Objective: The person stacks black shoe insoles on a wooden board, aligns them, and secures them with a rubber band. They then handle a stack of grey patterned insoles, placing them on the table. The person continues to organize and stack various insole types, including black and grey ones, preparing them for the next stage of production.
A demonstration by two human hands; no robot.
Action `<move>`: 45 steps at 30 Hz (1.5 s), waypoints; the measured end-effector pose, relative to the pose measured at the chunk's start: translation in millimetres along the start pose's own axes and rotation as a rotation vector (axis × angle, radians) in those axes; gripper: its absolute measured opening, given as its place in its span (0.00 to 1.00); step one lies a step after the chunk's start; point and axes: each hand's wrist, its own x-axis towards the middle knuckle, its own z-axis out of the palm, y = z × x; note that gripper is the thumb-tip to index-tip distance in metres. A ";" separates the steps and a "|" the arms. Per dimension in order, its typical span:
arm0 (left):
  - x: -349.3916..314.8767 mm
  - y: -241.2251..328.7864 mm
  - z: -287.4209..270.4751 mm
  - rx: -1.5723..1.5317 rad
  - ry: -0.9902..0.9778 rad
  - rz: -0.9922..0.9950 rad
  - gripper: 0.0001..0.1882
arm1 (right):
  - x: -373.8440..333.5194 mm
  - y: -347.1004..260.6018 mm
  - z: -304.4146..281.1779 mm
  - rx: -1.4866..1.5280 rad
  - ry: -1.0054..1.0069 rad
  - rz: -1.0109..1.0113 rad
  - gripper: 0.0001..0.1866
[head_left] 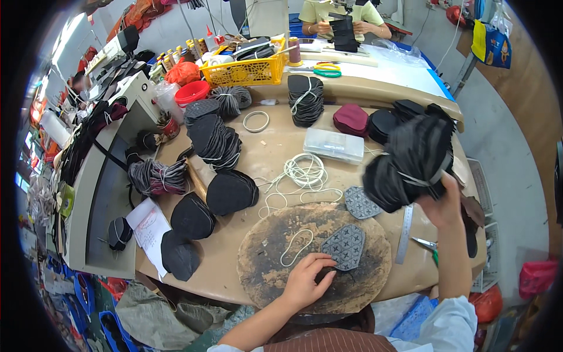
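My left hand [305,280] rests on the round, stained work board [264,264], fingertips touching a grey patterned shoe-upper piece [346,246]. A white rubber band [296,246] lies just left of that piece. My right hand [443,205] is raised at the right and grips a thick bundle of black fabric pieces [410,161] tied with a band. A second grey patterned piece [359,202] lies at the board's far edge.
Several tied stacks of black pieces [217,141] cover the tan table, with loose white cord [302,173], a clear plastic box [334,145], a steel ruler [404,232], scissors [425,243], a yellow basket [246,70]. Another person [340,20] sits across the far bench.
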 end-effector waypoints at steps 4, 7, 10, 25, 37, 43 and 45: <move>6.4 -2.6 -0.8 -0.034 0.006 0.018 0.11 | 90.9 36.5 73.4 0.028 0.008 0.316 0.34; 4.8 0.5 -10.8 -0.095 -0.020 -0.080 0.10 | 161.4 83.6 117.3 0.100 0.030 0.454 0.36; 0.3 -18.0 -7.2 -0.114 0.045 0.092 0.09 | 213.4 125.8 145.8 0.016 -0.051 0.342 0.37; -1.4 -39.4 45.2 -0.155 0.213 0.205 0.10 | 306.5 180.2 131.3 -0.276 0.026 0.601 0.34; -5.4 -21.4 -7.3 -0.140 0.043 0.138 0.10 | 179.2 51.6 85.2 -1.061 0.105 -0.200 0.35; -7.3 -1.0 -3.9 -0.171 -0.033 0.037 0.10 | 112.5 -108.3 -96.2 -1.485 0.779 -0.591 0.30; -8.8 -3.5 -4.4 -0.129 -0.019 0.061 0.10 | 88.8 -113.2 -104.7 -1.622 0.788 -0.442 0.33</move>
